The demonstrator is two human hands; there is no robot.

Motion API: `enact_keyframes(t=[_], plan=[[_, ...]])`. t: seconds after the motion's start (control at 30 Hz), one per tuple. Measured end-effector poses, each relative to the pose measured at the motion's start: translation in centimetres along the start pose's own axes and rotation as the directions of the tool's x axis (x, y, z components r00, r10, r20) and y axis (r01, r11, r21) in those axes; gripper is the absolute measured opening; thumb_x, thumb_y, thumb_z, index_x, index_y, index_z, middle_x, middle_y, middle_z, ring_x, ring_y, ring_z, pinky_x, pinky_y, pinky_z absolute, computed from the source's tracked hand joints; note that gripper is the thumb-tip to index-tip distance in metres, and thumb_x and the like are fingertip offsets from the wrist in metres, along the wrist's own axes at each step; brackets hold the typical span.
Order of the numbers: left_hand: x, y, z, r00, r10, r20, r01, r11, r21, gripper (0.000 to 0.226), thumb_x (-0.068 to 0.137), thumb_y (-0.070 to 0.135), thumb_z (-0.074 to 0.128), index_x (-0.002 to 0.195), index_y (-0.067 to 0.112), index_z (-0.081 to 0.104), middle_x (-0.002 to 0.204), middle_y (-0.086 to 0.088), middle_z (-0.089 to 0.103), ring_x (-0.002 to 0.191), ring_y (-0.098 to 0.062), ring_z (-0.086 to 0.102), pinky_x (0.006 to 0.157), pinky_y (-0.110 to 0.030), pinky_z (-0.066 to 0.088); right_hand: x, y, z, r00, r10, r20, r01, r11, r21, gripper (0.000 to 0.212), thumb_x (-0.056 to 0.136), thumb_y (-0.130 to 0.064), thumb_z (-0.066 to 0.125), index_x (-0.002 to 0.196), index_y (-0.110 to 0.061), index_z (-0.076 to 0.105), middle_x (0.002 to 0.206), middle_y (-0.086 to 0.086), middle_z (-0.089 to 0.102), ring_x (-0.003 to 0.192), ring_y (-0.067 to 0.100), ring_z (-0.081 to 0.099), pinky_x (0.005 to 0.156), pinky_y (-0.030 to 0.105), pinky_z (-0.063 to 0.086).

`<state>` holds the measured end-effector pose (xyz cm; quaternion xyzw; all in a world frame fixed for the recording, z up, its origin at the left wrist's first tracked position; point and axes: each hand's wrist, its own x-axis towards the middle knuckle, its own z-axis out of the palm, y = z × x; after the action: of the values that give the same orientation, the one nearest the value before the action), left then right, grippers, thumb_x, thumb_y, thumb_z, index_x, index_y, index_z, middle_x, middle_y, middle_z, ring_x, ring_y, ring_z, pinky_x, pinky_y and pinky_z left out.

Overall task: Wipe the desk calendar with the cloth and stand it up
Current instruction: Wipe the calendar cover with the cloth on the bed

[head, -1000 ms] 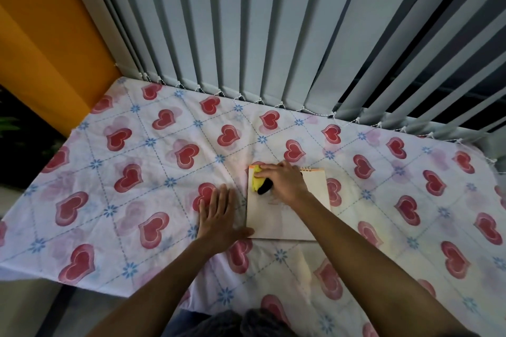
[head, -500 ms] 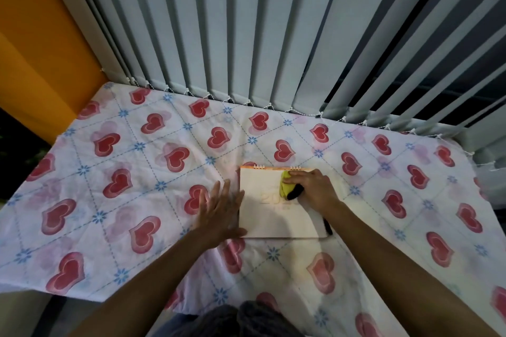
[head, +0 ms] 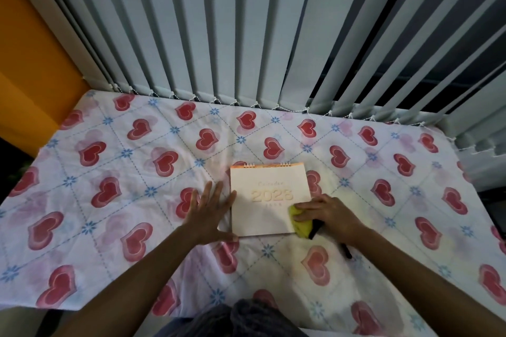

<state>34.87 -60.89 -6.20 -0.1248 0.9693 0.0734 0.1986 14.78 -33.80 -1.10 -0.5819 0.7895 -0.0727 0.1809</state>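
Note:
The desk calendar lies flat on the heart-patterned tablecloth, spiral binding at its far edge, cover reading "2023". My left hand rests flat with fingers spread on the cloth, against the calendar's left edge and near-left corner. My right hand presses a yellow cloth with a black part onto the calendar's near-right corner. Most of the cloth is hidden under that hand.
Grey vertical blinds hang right behind the table's far edge. An orange wall stands at the left. The table's front edge runs close to my body, and the tablecloth drapes over it.
My right hand has swept the cloth from the calendar's far-left corner across to its near-right corner. The left hand has stayed at the left edge. The view has tilted.

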Motion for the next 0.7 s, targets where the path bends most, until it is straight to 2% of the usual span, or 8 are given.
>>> enact_keyframes(t=[0.1, 0.17, 0.3, 0.47, 0.53, 0.6, 0.63, 0.7], plan=[[-0.1, 0.1, -0.1, 1.0, 0.004, 0.006, -0.004, 1.0, -0.004, 0.118, 0.066, 0.082, 0.049, 0.147, 0.028, -0.018, 0.155, -0.016, -0.028, 0.14, -0.042, -0.026, 0.111, -0.065, -0.006, 0.0, 0.6, -0.9, 0.999, -0.039, 0.007, 0.039, 0.998, -0.048, 0.049, 0.068, -0.009, 0.08, 0.112, -0.03, 0.069, 0.13, -0.006, 0.061, 0.103, 0.033, 0.057, 0.078, 0.042, 0.05], [-0.2, 0.1, -0.1, 1.0, 0.001, 0.003, -0.001, 1.0, -0.015, 0.12, 0.065, 0.082, 0.051, 0.147, 0.028, -0.019, 0.154, -0.015, -0.03, 0.14, -0.042, -0.026, 0.111, -0.065, -0.007, 1.5, -1.4, -0.5, 0.991, -0.122, 0.048, 0.127, 0.985, -0.117, 0.049, 0.073, -0.013, 0.075, 0.116, -0.033, 0.066, 0.133, -0.011, 0.058, 0.107, 0.029, 0.055, 0.083, 0.04, 0.047], [-0.3, 0.1, -0.1, 1.0, -0.013, 0.006, 0.013, 0.999, -0.034, 0.125, 0.061, 0.083, 0.054, 0.145, 0.03, -0.022, 0.149, -0.012, -0.036, 0.14, -0.042, -0.026, 0.11, -0.066, -0.007, 4.9, -6.9, 2.7, 0.955, -0.292, 0.058, 0.297, 0.949, -0.105, 0.049, 0.079, -0.009, 0.068, 0.121, -0.035, 0.062, 0.137, -0.013, 0.054, 0.105, 0.029, 0.052, 0.084, 0.041, 0.041], [-0.3, -0.1, -0.6, 1.0, -0.004, 0.021, 0.005, 0.999, -0.047, 0.119, 0.067, 0.077, 0.056, 0.146, 0.03, -0.02, 0.155, -0.012, -0.029, 0.141, -0.041, -0.024, 0.111, -0.067, -0.002, 3.3, -5.9, 2.2, 0.97, -0.245, 0.011, 0.245, 0.967, -0.072, 0.051, 0.078, -0.004, 0.066, 0.119, -0.034, 0.064, 0.136, -0.011, 0.056, 0.104, 0.03, 0.054, 0.083, 0.041, 0.044], [-0.4, -0.1, -0.8, 0.999, -0.007, 0.04, 0.01, 0.998, -0.057, 0.111, 0.071, 0.082, 0.043, 0.146, 0.029, -0.018, 0.155, -0.012, -0.029, 0.141, -0.041, -0.024, 0.111, -0.068, -0.002, 0.6, -3.7, 1.5, 0.981, -0.191, -0.031, 0.189, 0.98, -0.07, 0.056, 0.07, 0.001, 0.071, 0.115, -0.032, 0.067, 0.131, -0.01, 0.06, 0.102, 0.03, 0.059, 0.078, 0.043, 0.049], [-0.3, 0.9, -1.1, 0.999, -0.034, -0.002, 0.034, 0.993, -0.11, 0.11, 0.062, 0.092, 0.006, 0.149, 0.027, -0.012, 0.155, -0.01, -0.027, 0.142, -0.04, -0.022, 0.109, -0.067, -0.007, -1.9, -1.8, 0.7, 0.992, -0.101, -0.074, 0.098, 0.994, -0.052, 0.057, 0.066, 0.004, 0.074, 0.111, -0.031, 0.07, 0.127, -0.009, 0.063, 0.1, 0.031, 0.062, 0.074, 0.044, 0.052], [-0.1, 1.8, -1.3, 0.998, -0.042, -0.053, 0.035, 0.99, -0.135, 0.111, 0.06, 0.09, -0.007, 0.15, 0.025, -0.008, 0.155, -0.009, -0.026, 0.143, -0.039, -0.02, 0.109, -0.064, -0.009, -2.7, -1.5, 0.2, 0.993, -0.068, -0.095, 0.063, 0.997, -0.052, 0.057, 0.063, 0.005, 0.077, 0.108, -0.03, 0.071, 0.124, -0.009, 0.065, 0.097, 0.031, 0.063, 0.071, 0.043, 0.053], [0.8, 4.2, -1.6, 0.985, -0.019, -0.173, -0.001, 0.993, -0.114, 0.093, 0.077, 0.078, -0.001, 0.15, 0.021, -0.004, 0.153, -0.007, -0.027, 0.145, -0.036, -0.016, 0.111, -0.061, -0.01, -3.5, -1.8, -0.1, 0.991, -0.048, -0.125, 0.039, 0.996, -0.075, 0.057, 0.055, 0.004, 0.082, 0.1, -0.028, 0.074, 0.118, -0.007, 0.069, 0.086, 0.03, 0.066, 0.063, 0.039, 0.053]])
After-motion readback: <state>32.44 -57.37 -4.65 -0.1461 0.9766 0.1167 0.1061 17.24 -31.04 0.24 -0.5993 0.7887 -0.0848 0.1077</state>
